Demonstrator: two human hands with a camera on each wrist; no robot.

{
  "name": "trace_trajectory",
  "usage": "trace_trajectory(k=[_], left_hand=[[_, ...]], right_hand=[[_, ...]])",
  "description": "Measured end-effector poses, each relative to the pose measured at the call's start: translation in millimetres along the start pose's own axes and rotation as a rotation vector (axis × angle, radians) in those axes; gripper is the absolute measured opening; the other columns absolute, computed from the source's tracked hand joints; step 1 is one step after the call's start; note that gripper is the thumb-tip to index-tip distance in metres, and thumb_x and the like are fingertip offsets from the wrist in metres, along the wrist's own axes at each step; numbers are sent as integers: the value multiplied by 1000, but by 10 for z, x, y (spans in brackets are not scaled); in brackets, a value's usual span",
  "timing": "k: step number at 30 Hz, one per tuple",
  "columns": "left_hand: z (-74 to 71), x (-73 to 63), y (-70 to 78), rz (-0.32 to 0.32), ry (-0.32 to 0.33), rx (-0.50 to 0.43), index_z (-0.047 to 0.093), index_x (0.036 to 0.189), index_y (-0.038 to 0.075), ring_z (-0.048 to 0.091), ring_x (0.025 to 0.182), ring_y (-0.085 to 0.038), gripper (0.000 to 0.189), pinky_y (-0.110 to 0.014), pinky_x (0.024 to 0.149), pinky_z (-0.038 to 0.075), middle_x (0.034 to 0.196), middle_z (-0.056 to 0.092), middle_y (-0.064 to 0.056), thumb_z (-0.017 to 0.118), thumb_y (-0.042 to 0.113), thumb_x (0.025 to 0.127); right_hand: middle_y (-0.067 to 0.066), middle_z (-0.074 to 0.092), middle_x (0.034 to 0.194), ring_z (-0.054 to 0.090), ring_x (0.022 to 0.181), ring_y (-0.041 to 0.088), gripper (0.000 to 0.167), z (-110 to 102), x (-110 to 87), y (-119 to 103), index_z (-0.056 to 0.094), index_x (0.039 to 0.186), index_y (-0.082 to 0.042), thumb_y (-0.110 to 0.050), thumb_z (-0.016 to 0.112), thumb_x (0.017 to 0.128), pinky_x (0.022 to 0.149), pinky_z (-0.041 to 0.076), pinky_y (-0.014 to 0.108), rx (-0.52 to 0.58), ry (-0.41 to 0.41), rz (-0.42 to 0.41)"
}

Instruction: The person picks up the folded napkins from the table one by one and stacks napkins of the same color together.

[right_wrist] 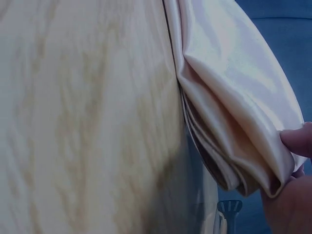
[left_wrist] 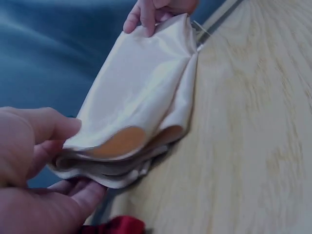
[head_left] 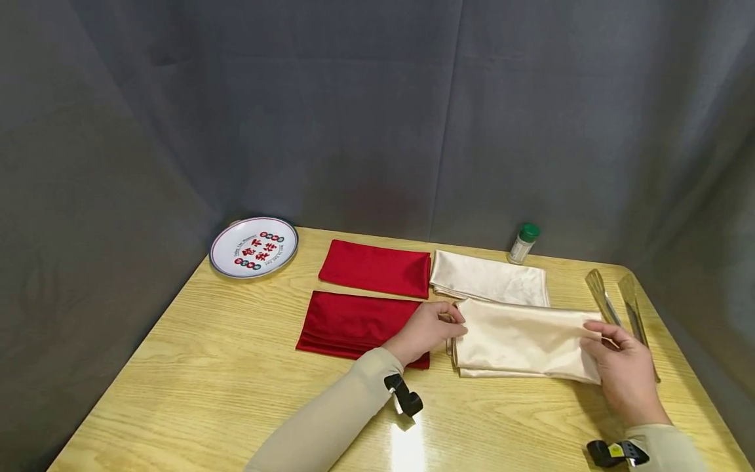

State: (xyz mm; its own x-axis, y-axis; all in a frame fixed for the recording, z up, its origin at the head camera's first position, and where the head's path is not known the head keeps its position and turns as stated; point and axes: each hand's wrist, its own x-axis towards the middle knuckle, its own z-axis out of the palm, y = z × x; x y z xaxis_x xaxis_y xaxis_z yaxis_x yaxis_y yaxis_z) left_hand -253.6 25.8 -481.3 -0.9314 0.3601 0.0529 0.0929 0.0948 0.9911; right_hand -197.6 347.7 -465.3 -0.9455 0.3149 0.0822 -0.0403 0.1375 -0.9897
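Observation:
A folded cream satin cloth (head_left: 525, 341) spans my two hands at the right front of the table. My left hand (head_left: 426, 328) pinches its left end between thumb and fingers; the left wrist view shows several folded layers of the cloth (left_wrist: 131, 83) there. At the opposite end, my right hand (head_left: 626, 367) grips the edge, thumb on the front layer. In the right wrist view the cloth (right_wrist: 234, 73) droops in loose folds toward that hand. A folded red cloth (head_left: 360, 321) lies under my left wrist, partly covered by it.
Behind lie another folded red cloth (head_left: 377, 267) and a folded white cloth (head_left: 489, 276). A green-capped bottle (head_left: 522, 244) stands at the back edge. Metal tongs (head_left: 632, 308) lie at the right, partly hidden by my right hand. A printed plate (head_left: 227, 252) sits at the back left corner.

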Motion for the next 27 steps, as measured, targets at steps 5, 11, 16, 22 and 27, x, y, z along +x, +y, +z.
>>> trace_trajectory(k=[5, 11, 16, 22, 27], left_hand=[[14, -1, -53, -15, -30, 17, 69, 83, 6, 54, 69, -5, 7, -19, 63, 45, 74, 60, 4, 73, 0, 82], [27, 27, -13, -33, -35, 78, 71, 103, 7, 54, 73, -7, 23, -20, 62, 45, 86, 62, 2, 74, 1, 81], [-29, 57, 46, -51, -24, 26, 67, 113, 7, 57, 75, -10, 34, -22, 62, 47, 93, 61, -3, 74, -2, 81], [-119, 78, 117, -62, -28, -14, 64, 119, 7, 59, 78, -11, 40, -22, 65, 50, 101, 60, -5, 71, -4, 82], [-207, 117, 192, -66, -30, 4, 63, 122, 6, 58, 78, -12, 41, -22, 65, 49, 112, 58, -3, 69, -5, 83]], right_hand=[[-9, 60, 109, 58, 90, 2, 25, 3, -5, 37, 71, 111, -4, 4, 69, 87, 69, 50, 12, 118, 5, 38], [-2, 52, 113, 57, 89, 6, 36, -40, 18, 69, 66, 123, -5, 4, 67, 89, 69, 52, 17, 188, -63, 73], [-2, 44, 123, 56, 96, 8, 50, -55, 23, 47, 52, 139, -5, 1, 66, 91, 74, 52, 19, 213, -182, 86], [0, 43, 123, 53, 76, 7, 52, -57, 22, -6, 48, 142, -6, -5, 66, 93, 56, 46, 20, 170, -253, 109], [3, 44, 117, 46, 63, 8, 49, -33, 46, -39, 50, 139, -8, -10, 67, 94, 49, 40, 23, 64, -268, 143]])
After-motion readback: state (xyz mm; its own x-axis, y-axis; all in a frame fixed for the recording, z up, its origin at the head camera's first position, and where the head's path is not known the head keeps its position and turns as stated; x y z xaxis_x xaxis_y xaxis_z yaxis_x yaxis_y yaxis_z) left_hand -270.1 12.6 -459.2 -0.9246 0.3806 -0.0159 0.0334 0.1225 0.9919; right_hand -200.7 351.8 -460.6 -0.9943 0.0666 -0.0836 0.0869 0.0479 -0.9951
